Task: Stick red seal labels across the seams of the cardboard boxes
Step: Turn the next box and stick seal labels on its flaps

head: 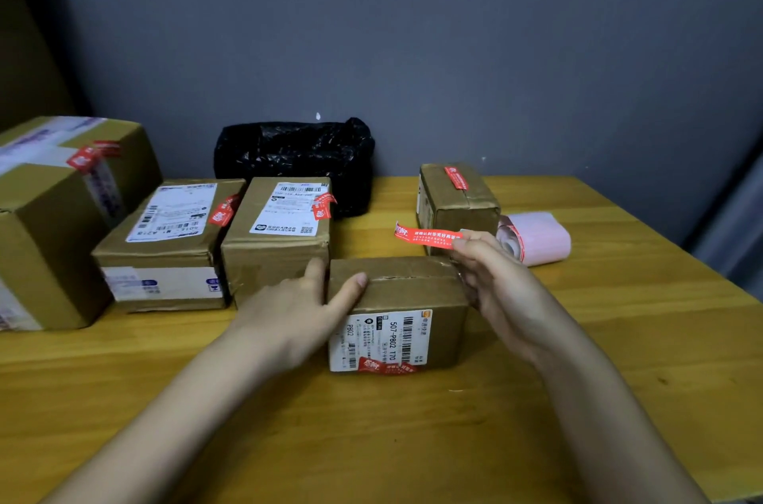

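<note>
On the table (619,338) the nearest box (413,297) sits front and centre – three boxes (165,239) in a row to its left, a bag (297,156) behind them; a small box (458,198) behind right, label roll (536,239) beside it

Big box (62,214) cut by left edge. Both forearms run off bottom edge. Tabletop (619,338) cut at right and bottom. Right hand (501,288) hides near box (398,297) right end. Label roll (536,237) partly behind small box (456,198). Seal print, shipping label text too small to read. Black bag (295,156) contents hidden.
</note>
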`<act>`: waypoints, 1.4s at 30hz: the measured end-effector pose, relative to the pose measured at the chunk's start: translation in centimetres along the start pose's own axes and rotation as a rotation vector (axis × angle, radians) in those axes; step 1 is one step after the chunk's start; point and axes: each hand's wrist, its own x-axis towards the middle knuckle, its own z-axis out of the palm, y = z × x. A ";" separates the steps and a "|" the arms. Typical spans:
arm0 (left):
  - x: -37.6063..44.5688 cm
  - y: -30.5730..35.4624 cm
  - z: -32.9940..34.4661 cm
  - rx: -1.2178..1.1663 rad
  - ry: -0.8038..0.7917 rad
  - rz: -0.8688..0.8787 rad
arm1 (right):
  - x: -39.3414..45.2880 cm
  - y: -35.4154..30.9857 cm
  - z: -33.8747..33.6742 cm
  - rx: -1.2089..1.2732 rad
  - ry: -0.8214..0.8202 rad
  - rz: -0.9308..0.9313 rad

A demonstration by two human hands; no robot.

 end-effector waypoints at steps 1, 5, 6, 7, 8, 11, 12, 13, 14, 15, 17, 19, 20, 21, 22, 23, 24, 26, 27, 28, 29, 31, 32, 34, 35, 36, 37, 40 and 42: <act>-0.3 0.3 -0.2 0.053 0.076 0.001 | 0.1 0.0 0.0 -0.013 0.007 -0.017; -0.8 1.2 -1.6 0.000 0.498 0.129 | 0.2 -0.6 0.1 -0.123 0.108 -0.200; -0.5 1.3 -2.1 -0.129 0.541 0.172 | 0.1 -0.9 0.2 -0.161 0.123 -0.252; 0.1 1.3 -2.4 -0.271 0.536 0.205 | 0.1 -1.2 0.3 -0.206 0.134 -0.295; 0.8 1.3 -2.6 -0.397 0.508 0.228 | 0.2 -1.4 0.4 -0.244 0.143 -0.332; 2.2 1.7 -3.0 -0.596 0.429 0.248 | 0.4 -1.7 0.7 -0.329 0.161 -0.415; 2.5 1.9 -3.0 -0.612 0.423 0.248 | 0.5 -1.7 0.8 -0.371 0.169 -0.444; 2.6 2.2 -2.9 -0.614 0.419 0.248 | 0.5 -1.6 0.8 -0.410 0.177 -0.473; 2.7 2.4 -2.8 -0.600 0.421 0.245 | 0.6 -1.6 0.8 -0.436 0.184 -0.497; 2.7 2.7 -2.7 -0.570 0.424 0.242 | 0.5 -1.7 0.9 -0.445 0.187 -0.508; 2.9 3.0 -2.6 -0.508 0.425 0.238 | 0.3 -1.8 1.0 -0.450 0.186 -0.513; 3.1 3.2 -2.5 -0.480 0.412 0.241 | 0.2 -2.0 1.2 -0.459 0.177 -0.509; 3.1 3.2 -2.5 -0.470 0.407 0.244 | 0.1 -2.1 1.3 -0.456 0.168 -0.504; 3.0 3.1 -2.5 -0.459 0.405 0.248 | 0.1 -2.2 1.3 -0.443 0.161 -0.497; 3.0 3.0 -2.5 -0.450 0.406 0.252 | 0.0 -2.2 1.4 -0.426 0.162 -0.488; 2.9 2.9 -2.6 -0.444 0.407 0.254 | 0.0 -2.3 1.5 -0.409 0.169 -0.474; 2.7 2.8 -2.6 -0.441 0.407 0.256 | 0.1 -2.3 1.5 -0.402 0.178 -0.461; 2.4 2.6 -2.7 -0.428 0.399 0.257 | 0.3 -2.3 1.4 -0.424 0.191 -0.433; 2.2 2.6 -2.7 -0.410 0.395 0.252 | 0.5 -2.2 1.4 -0.448 0.196 -0.415; 2.0 2.5 -2.7 -0.384 0.392 0.244 | 0.7 -1.9 1.3 -0.475 0.202 -0.395; 1.7 2.5 -2.7 -0.353 0.388 0.235 | 1.0 -1.7 1.2 -0.510 0.211 -0.377; 1.4 2.5 -2.7 -0.291 0.369 0.217 | 1.4 -1.2 1.1 -0.618 0.240 -0.363; 1.2 2.5 -2.6 -0.263 0.354 0.209 | 1.4 -1.0 1.1 -0.691 0.252 -0.365; 1.1 2.5 -2.3 -0.191 0.338 0.203 | 1.3 -0.8 1.3 -0.857 0.268 -0.382; 1.0 2.5 -2.2 -0.149 0.337 0.200 | 1.1 -0.7 1.4 -0.936 0.271 -0.401; 0.9 2.5 -2.0 -0.108 0.335 0.195 | 1.0 -0.7 1.6 -1.003 0.271 -0.418; 0.9 2.5 -2.0 -0.065 0.333 0.191 | 0.9 -0.6 1.7 -1.056 0.267 -0.428; 0.7 2.5 -1.8 0.052 0.302 0.176 | 0.9 -0.4 1.7 -1.161 0.233 -0.441; 0.8 2.6 -1.8 0.095 0.289 0.171 | 0.8 -0.4 1.6 -1.226 0.222 -0.470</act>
